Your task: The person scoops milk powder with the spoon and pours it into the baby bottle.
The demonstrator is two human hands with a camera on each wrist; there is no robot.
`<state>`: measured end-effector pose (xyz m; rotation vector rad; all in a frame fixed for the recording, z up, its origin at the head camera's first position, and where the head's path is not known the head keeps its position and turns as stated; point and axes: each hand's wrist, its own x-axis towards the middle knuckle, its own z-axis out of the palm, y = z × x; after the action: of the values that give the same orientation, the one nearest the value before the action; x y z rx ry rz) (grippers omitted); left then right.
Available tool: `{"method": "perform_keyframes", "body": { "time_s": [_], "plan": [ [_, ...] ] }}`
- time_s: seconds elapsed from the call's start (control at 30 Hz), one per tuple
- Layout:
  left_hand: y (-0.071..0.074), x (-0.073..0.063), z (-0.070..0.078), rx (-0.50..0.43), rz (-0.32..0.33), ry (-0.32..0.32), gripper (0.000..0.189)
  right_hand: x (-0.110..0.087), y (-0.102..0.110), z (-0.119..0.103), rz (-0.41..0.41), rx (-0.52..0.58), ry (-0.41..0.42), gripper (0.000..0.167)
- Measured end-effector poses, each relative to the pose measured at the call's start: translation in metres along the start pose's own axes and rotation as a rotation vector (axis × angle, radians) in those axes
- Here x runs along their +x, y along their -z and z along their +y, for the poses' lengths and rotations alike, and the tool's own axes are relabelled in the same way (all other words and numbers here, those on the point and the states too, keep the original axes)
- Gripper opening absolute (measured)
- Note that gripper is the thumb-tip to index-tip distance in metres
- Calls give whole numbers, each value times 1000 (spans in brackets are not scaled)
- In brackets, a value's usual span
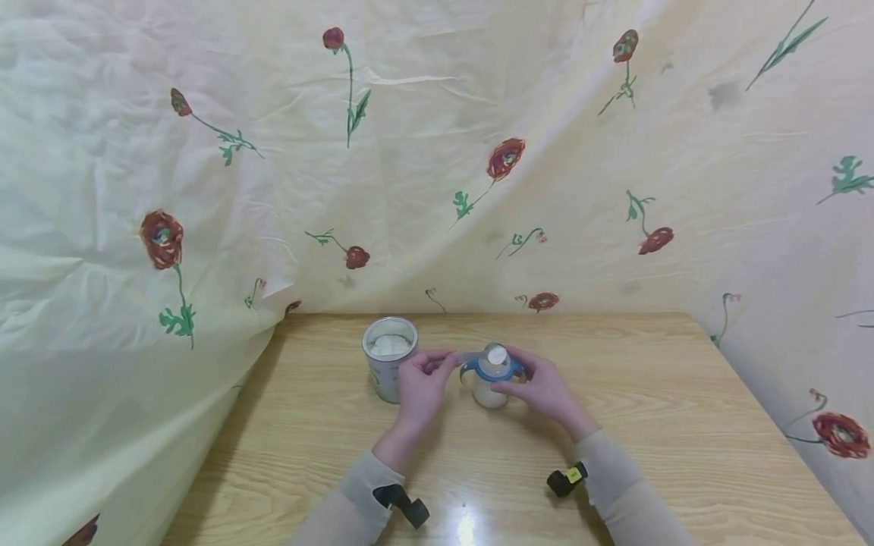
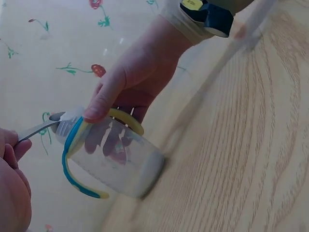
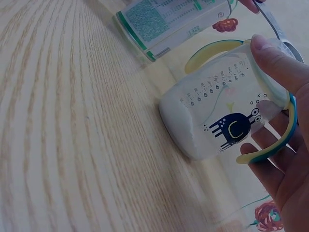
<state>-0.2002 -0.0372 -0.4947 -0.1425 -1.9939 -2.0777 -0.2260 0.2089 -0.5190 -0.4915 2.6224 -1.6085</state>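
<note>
A clear baby bottle [image 1: 488,396] with a blue-and-yellow two-handled collar stands on the table. Printed markings and a dark snail-like figure show on its side in the right wrist view, with whitish contents [image 3: 179,129] at the bottom. My right hand [image 1: 544,384] grips it near the collar, thumb on one side and fingers on the other. Between thumb and fingers, my left hand [image 1: 421,385] pinches the handle of a scoop [image 2: 37,129]. The scoop's bowl is at the bottle's mouth, and white powder shows there. Left of the bottle is an open can [image 1: 386,376] of white powder [image 1: 391,345].
The wooden table [image 1: 655,394] extends to both sides and in front of the hands. A flowered cloth [image 1: 423,189] hangs behind it and along both sides. The can stands close beside my left hand.
</note>
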Motion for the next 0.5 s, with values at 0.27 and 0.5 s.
{"method": "perform_keyframes", "body": {
  "time_s": [0.27,0.5],
  "plan": [
    [1,-2,-4,98,-20,-187,11,0,0,2,5,-8,15,86],
    [2,-4,-7,152,-30,-285,7,0,0,2,5,-7,26,83]
  ]
}}
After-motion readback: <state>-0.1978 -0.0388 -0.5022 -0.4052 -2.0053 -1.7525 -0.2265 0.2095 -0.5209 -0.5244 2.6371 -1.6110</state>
